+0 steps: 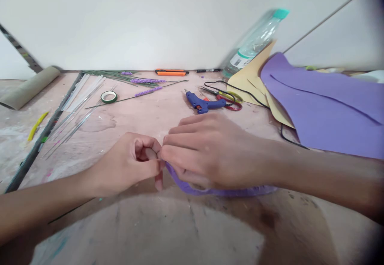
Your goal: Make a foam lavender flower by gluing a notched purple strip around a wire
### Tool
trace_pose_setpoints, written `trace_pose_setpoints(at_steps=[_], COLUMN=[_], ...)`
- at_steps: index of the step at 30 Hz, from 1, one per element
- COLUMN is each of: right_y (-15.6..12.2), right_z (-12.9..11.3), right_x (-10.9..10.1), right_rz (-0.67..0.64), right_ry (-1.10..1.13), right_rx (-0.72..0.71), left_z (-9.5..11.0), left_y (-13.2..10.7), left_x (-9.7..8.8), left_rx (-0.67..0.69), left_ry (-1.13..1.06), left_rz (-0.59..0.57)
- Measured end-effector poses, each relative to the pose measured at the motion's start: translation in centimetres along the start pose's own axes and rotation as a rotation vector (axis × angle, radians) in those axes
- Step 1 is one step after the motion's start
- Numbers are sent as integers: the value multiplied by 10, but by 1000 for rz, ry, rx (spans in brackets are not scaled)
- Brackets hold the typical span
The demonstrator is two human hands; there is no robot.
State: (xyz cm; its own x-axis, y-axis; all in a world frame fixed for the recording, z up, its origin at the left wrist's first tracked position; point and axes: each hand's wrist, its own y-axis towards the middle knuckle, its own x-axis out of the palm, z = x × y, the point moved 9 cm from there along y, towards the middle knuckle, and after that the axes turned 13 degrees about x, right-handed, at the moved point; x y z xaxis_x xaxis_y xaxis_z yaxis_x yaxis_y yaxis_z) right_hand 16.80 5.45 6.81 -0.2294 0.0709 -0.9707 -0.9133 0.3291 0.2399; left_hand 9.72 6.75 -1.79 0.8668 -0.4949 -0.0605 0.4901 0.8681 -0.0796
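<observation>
Both of my hands meet at the middle of a worn wooden table [180, 233]. My left hand [132, 163] is curled, its fingertips pinching the near end of a purple foam strip [192, 187]. My right hand [207, 149] is closed over the same strip, fingers pressed together right against the left fingertips. From under my right hand the strip trails off to the right along the table. Whatever lies between the fingertips is hidden.
A blue glue gun [204, 103] with a black cord, scissors [228, 99], green tape roll [108, 96], wire stems [75, 117], finished purple stems [147, 81], an orange cutter [171, 72], purple foam sheets [330, 101], tan sheets and a leaning plastic bottle [255, 41] lie behind.
</observation>
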Motion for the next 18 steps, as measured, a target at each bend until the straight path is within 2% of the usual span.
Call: trace_pose_setpoints(at_steps=[9, 12, 18], right_y=[-3, -5, -15], right_z=[-10, -11, -22], right_x=[-11, -12, -14], right_rz=[61, 60, 101], right_ry=[0, -16, -133], right_rx=[-80, -97, -225], left_z=[-3, -3, -6], left_y=[2, 1, 1], left_x=[8, 10, 10], left_rx=[17, 33, 39], left_ry=[-278, -365, -433], left_rz=[-60, -56, -10])
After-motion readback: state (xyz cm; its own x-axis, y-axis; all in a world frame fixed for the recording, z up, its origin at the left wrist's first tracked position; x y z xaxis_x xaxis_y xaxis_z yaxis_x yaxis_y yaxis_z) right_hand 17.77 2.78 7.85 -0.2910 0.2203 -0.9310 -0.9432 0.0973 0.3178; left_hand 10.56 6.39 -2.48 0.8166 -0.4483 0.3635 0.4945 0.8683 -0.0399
